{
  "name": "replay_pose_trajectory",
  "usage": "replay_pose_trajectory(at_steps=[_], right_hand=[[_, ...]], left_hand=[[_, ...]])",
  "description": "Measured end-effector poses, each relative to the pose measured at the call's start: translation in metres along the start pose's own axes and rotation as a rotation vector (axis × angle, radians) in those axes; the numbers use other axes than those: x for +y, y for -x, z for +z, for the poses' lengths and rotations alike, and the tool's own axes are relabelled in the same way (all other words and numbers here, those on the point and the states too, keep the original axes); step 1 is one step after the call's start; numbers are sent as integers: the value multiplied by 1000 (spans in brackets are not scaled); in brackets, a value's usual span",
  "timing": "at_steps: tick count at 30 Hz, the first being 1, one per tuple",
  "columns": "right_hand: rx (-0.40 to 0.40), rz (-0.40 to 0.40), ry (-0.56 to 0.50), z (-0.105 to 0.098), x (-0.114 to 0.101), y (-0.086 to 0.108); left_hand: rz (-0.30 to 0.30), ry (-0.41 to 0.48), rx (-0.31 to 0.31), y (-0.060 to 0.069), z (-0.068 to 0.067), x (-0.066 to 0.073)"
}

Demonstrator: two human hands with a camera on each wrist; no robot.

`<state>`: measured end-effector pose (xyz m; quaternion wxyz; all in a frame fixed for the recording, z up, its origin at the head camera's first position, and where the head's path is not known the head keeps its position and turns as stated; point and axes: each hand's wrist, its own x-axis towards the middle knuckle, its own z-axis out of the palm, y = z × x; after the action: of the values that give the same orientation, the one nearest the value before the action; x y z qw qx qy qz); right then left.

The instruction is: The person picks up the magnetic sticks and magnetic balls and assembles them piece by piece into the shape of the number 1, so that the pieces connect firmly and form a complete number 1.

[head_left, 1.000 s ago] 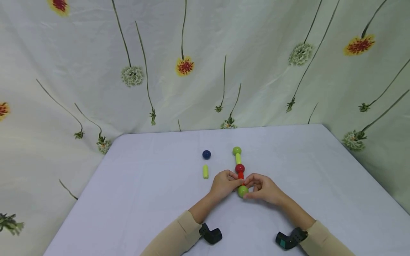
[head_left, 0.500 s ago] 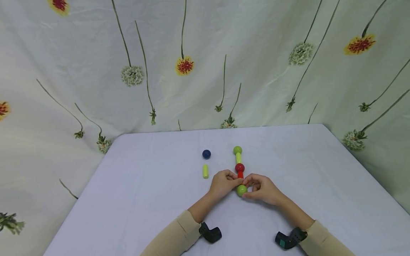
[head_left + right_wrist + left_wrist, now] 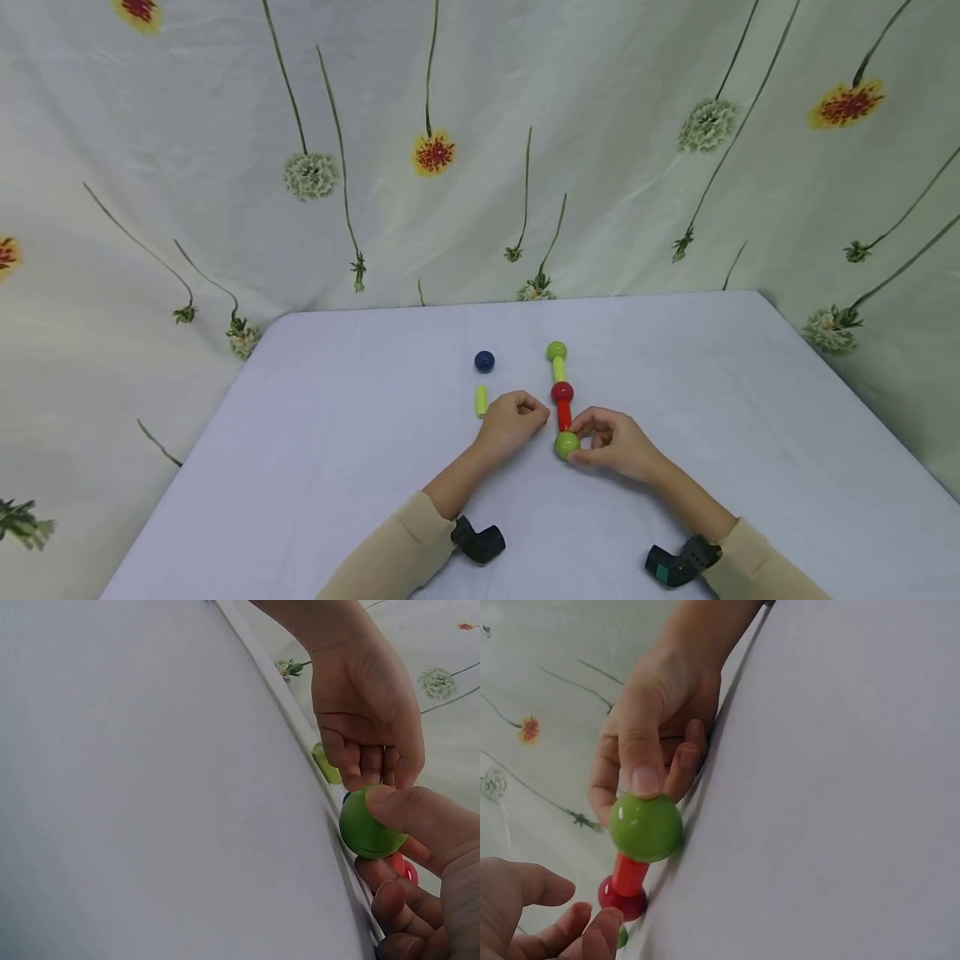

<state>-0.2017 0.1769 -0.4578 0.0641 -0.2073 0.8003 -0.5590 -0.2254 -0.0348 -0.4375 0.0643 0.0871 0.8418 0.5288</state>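
Observation:
On the table a joined chain runs from a far green ball (image 3: 557,351) through a yellow-green rod (image 3: 558,369), a red ball (image 3: 562,392) and a red rod (image 3: 564,416) to a near green ball (image 3: 567,445). My right hand (image 3: 621,446) pinches that near ball between thumb and fingers; the thumb presses on the green ball (image 3: 369,825) in the right wrist view. My left hand (image 3: 510,427) is just left of the red rod, apart from it, fingers loosely bent around nothing. In the left wrist view the left hand (image 3: 536,915) shows a gap between thumb and fingers.
A dark blue ball (image 3: 484,361) lies left of the chain, with a loose yellow-green rod (image 3: 482,401) nearer, just behind the left hand. The white table (image 3: 360,400) ends at a flower-patterned cloth (image 3: 480,208) behind it.
My left hand has let go of the red rod near its joint with the green ball and moved a little left. My right hand keeps its pinch; the chain's near end has shifted slightly left and away.

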Motion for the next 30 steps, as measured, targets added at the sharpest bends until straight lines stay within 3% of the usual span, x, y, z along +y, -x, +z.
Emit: replay_pose_trajectory(at_steps=[6,13,17,21,30], right_hand=[[19,-10,-15,-1,1,0],[34,-8,-41,-2,4,-3],[47,4,-41,-2,4,-5],[59,19,-31,-2,3,-6],[76,40,-28,-2,2,-8]], left_hand=[[-9,0,65,-5,-24,5],[43,-137,240,-8,-55,-3],[22,-214,297,-9,-67,-12],[-47,-255,311,-9,-73,-18],[-142,-282,246,-10,-72,-21]])
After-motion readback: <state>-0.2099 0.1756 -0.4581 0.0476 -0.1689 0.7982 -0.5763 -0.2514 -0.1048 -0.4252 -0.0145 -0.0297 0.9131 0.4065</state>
